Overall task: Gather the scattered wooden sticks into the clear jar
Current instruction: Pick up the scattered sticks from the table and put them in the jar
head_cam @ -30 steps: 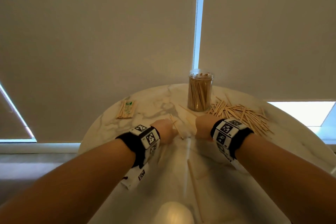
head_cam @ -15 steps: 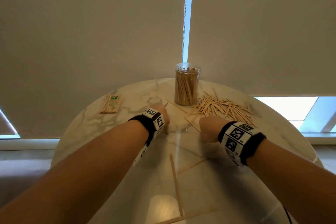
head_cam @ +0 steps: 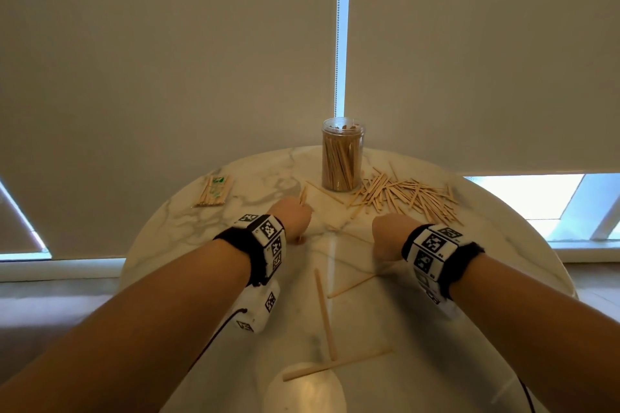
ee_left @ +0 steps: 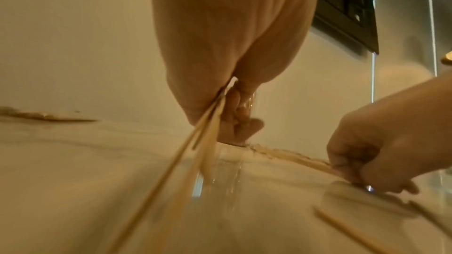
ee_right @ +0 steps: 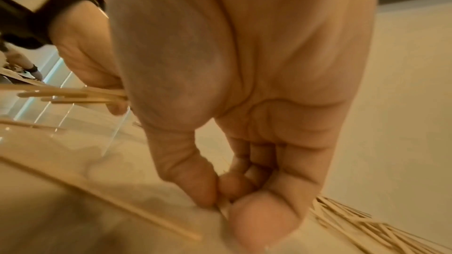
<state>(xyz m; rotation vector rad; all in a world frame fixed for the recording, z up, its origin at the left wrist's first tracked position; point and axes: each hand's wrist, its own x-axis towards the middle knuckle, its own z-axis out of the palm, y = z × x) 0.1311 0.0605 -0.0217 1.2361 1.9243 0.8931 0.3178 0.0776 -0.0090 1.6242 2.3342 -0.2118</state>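
Note:
A clear jar [head_cam: 342,154], upright and packed with wooden sticks, stands at the far middle of the round marble table [head_cam: 174,228]. A heap of loose sticks [head_cam: 406,194] lies to its right. My left hand [head_cam: 292,216] grips a small bundle of sticks [ee_left: 208,132], in front and left of the jar. My right hand [head_cam: 389,235] is low on the table, thumb and fingertips [ee_right: 220,190] pinching a stick [ee_right: 223,210] that lies flat. Three long sticks [head_cam: 323,312] lie nearer to me.
A wrapped packet of sticks [head_cam: 214,191] lies at the far left of the table. Window blinds hang right behind the table. The table's curved edge falls off to the floor on both sides. A pale round object [head_cam: 305,389] sits at the near edge.
The left hand has moved a little farther forward with its sticks. The right hand has moved nearer to me and rightward, down onto a flat stick.

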